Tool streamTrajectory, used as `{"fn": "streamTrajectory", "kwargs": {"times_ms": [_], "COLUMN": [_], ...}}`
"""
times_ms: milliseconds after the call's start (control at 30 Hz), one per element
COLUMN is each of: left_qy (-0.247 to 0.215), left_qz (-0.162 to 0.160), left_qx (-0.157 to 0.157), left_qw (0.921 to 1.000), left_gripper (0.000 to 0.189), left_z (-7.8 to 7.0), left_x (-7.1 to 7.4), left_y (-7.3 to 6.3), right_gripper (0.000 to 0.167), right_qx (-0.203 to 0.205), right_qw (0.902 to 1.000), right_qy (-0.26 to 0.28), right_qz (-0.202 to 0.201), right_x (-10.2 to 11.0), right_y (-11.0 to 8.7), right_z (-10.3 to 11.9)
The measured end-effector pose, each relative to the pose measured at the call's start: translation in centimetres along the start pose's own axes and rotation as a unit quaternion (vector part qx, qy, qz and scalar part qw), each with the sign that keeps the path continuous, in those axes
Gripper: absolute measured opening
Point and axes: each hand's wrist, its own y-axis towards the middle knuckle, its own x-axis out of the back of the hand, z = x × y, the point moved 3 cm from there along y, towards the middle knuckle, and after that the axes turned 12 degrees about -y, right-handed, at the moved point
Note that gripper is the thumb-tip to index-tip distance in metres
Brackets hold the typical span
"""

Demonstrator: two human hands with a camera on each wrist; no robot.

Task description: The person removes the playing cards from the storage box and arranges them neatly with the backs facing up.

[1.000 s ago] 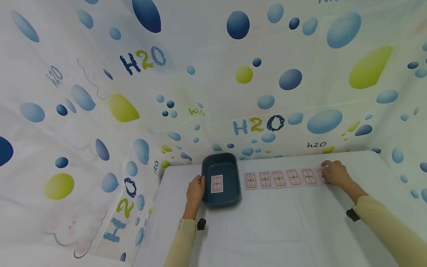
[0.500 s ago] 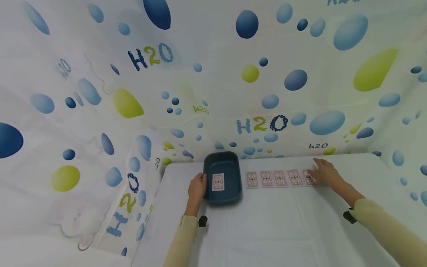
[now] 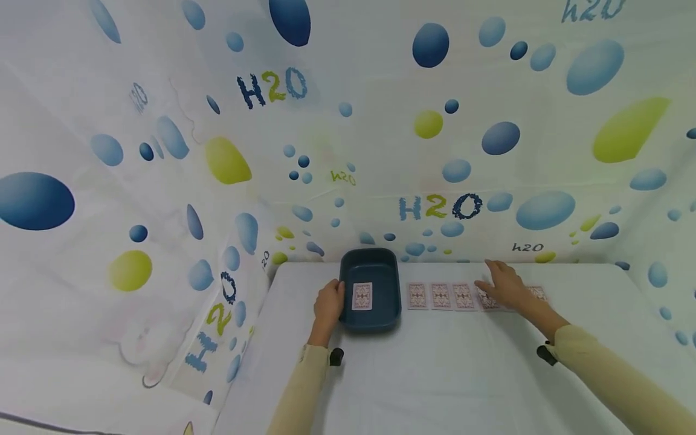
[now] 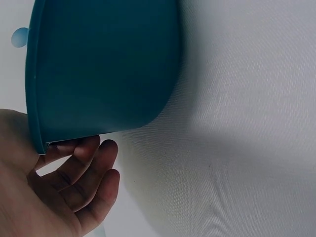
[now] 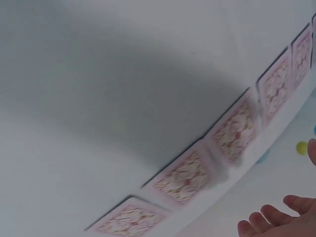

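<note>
My left hand [image 3: 328, 307] grips the left rim of a dark blue rectangular tray [image 3: 373, 324], its fingers curled against the tray's outer wall [image 4: 103, 64] in the left wrist view. Inside the tray lies one playing card [image 3: 362, 296], patterned back up. To the tray's right runs a row of several face-down playing cards with red-and-white backs, the nearest card [image 3: 417, 296] beside the tray. Over the right part of that row is my right hand [image 3: 505, 289], fingers spread and holding nothing, partly hiding the cards under it. The right wrist view shows its fingers [image 5: 271, 216] beyond the card row.
A white cloth [image 3: 435, 374] covers the table. Behind it hangs a white curtain [image 3: 391, 151] printed with blue and green drops. Dark wrist cameras are worn at both cuffs, and the sleeves are pale yellow.
My right hand has moved left along the row, from the far-right card to further in, uncovering the end card. The left hand keeps its grip on the tray. The head view has shifted slightly.
</note>
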Motion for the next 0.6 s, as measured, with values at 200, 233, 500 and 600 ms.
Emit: {"fn": "streamTrajectory", "kwargs": {"times_ms": [200, 233, 500, 600], "left_qy": [-0.006, -0.008, -0.011, -0.008], "left_qz": [0.000, 0.001, -0.002, -0.003], "left_qx": [0.010, 0.013, 0.010, 0.005], "left_qw": [0.9999, 0.9999, 0.9999, 0.9999], "left_gripper": [0.030, 0.030, 0.030, 0.031], "left_z": [-0.2, -0.2, 0.0, 0.2], "left_x": [0.1, 0.2, -0.1, -0.2], "left_y": [-0.1, -0.2, 0.0, 0.1], "right_gripper": [0.071, 0.071, 0.071, 0.072], "right_qx": [0.022, 0.028, 0.058, 0.075], "right_qw": [0.9996, 0.9994, 0.9980, 0.9967], "right_qy": [-0.018, -0.017, -0.026, -0.029], "right_qz": [-0.005, -0.006, 0.003, -0.001], "right_x": [-0.3, -0.5, -1.4, -1.5], "right_y": [1.5, 1.8, 4.0, 4.8], "right_z": [3.2, 3.8, 9.3, 11.6]}}
